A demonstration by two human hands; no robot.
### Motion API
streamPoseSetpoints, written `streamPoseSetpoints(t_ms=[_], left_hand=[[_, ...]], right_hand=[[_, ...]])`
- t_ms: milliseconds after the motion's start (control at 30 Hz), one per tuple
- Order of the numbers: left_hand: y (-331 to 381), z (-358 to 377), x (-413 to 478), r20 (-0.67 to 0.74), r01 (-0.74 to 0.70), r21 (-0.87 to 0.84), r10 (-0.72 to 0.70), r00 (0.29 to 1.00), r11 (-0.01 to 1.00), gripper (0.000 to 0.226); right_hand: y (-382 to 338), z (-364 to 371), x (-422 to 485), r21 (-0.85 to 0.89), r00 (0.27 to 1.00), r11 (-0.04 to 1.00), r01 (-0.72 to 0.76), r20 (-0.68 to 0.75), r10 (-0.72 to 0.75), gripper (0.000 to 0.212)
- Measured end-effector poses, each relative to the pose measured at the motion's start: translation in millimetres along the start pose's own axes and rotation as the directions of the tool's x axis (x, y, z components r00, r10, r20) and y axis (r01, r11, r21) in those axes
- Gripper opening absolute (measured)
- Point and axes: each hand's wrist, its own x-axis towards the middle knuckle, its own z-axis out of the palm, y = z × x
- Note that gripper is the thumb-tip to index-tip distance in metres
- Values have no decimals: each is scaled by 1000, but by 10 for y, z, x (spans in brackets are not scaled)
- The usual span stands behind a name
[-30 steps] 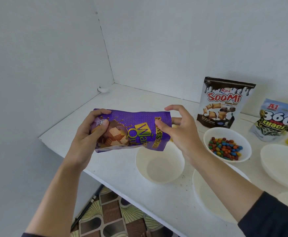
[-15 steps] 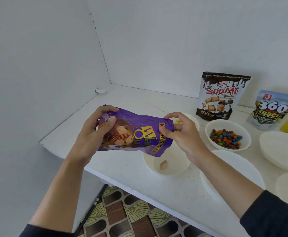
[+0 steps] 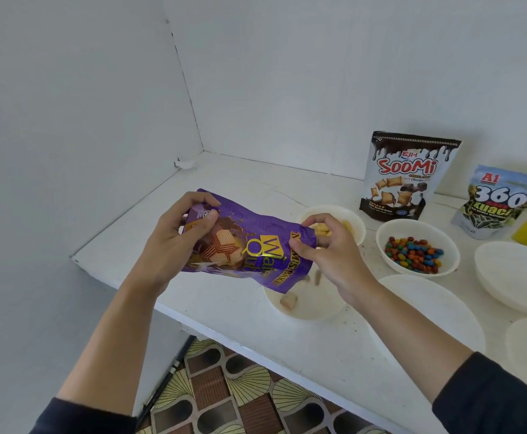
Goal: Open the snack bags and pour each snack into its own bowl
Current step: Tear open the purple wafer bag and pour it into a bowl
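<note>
Roughly midway: centre-left, the left hand [image 3: 179,242] grips the base of the purple wafer bag [image 3: 252,245]; the right hand [image 3: 326,253] pinches its mouth, spilling wafers [image 3: 288,300] into the centre bowl [image 3: 317,311]. Rightward, the candy bowl [image 3: 428,228] is filled; the SooMi bag [image 3: 407,177] and Kuaci bag [image 3: 498,203] await, upper right.

1. The purple bag [image 3: 265,233] is glossy, crinkled, foil-like plastic.
2. The bowl [image 3: 312,310] looks like smooth white plastic with a faint sheen.
3. The candies [image 3: 412,255] have glossy shells.
4. The shelf [image 3: 224,308] is matt white, scuffed and speckled.
5. The sleeve [image 3: 490,399] is dark matt cloth.
</note>
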Motion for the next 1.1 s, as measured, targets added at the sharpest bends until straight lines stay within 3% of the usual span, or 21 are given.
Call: streamPoseSetpoints(t_ms=[367, 567, 900, 1100], left_hand=[[247, -45, 155, -21, -178, 55, 179, 984, 982, 14], [215, 20, 179, -45, -157, 102, 162, 986, 982, 7], [267, 88, 181, -14, -116, 140, 119, 993, 983, 27], [443, 91, 223, 24, -169, 172, 167, 986, 970, 17]], right_hand=[[-162, 32, 49, 94, 995, 990, 103, 8, -104, 24], [-43, -15, 59, 74, 997, 994, 77, 23, -79, 21], [120, -42, 24, 116, 999, 993, 22, 22, -25, 14], [49, -49, 30, 164, 998, 986, 43, 31, -48, 17]])
